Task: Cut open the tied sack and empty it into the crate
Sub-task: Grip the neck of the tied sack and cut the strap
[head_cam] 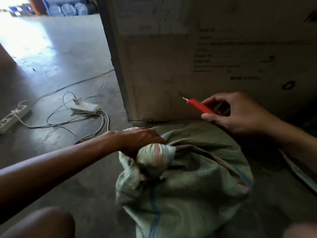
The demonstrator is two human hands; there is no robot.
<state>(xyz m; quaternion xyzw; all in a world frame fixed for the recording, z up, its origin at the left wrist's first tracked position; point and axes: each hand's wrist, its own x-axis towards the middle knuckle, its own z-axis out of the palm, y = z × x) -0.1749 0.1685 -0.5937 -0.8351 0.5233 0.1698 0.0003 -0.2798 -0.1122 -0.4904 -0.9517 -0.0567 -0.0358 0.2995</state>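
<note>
A pale green woven sack [193,182] with a blue stripe lies on the floor in front of me. Its neck is bunched into a tied knot [155,157] wound with pale binding. My left hand [139,140] grips the gathered neck just behind that knot. My right hand [235,112] hovers above and to the right of the sack, apart from it, holding a red utility knife [199,105]. The short blade tip points up and left, toward the cardboard. No crate is in view.
A big cardboard box [205,57] with printed text stands directly behind the sack. On the concrete floor to the left lie a white power strip [13,115], a white adapter [85,107] and loose cables [72,121]. My knee [41,224] shows at the bottom left.
</note>
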